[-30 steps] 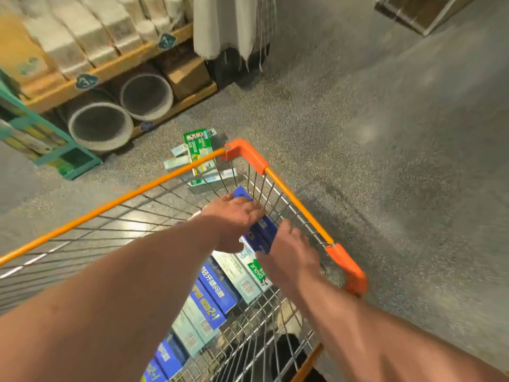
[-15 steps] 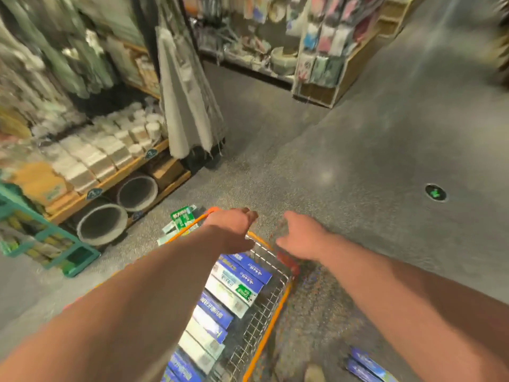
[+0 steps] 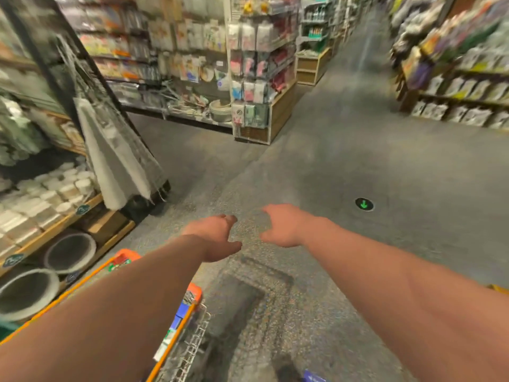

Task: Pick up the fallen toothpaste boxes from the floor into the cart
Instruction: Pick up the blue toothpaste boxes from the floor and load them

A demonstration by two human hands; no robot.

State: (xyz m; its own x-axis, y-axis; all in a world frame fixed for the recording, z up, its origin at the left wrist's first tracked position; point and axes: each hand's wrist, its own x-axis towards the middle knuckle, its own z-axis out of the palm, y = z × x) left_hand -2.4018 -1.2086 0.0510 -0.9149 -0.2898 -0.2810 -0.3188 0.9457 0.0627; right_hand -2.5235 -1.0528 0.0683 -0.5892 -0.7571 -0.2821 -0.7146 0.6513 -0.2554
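My left hand (image 3: 213,237) and my right hand (image 3: 283,226) hover over the grey floor, side by side and a short gap apart. Both hold nothing, with fingers loosely spread. The orange-rimmed wire cart (image 3: 190,318) stands at the lower left, mostly hidden under my left forearm. Blue and white toothpaste boxes (image 3: 176,321) show inside it near the rim. A green toothpaste box (image 3: 119,264) peeks out on the floor beyond the cart's far corner. A blue box (image 3: 314,378) lies on the floor at the bottom edge.
Wooden shelves with white packs (image 3: 41,199) and two round tubes (image 3: 68,253) line the left. A folded white umbrella (image 3: 115,164) leans there. A shelf end (image 3: 264,106) stands ahead, more shelving (image 3: 454,86) at the right. A green arrow marker (image 3: 364,204) sits on the floor.
Both hands left the boxes in the cart and lifted out over the floor. My view tilted up from the cart to the aisle.
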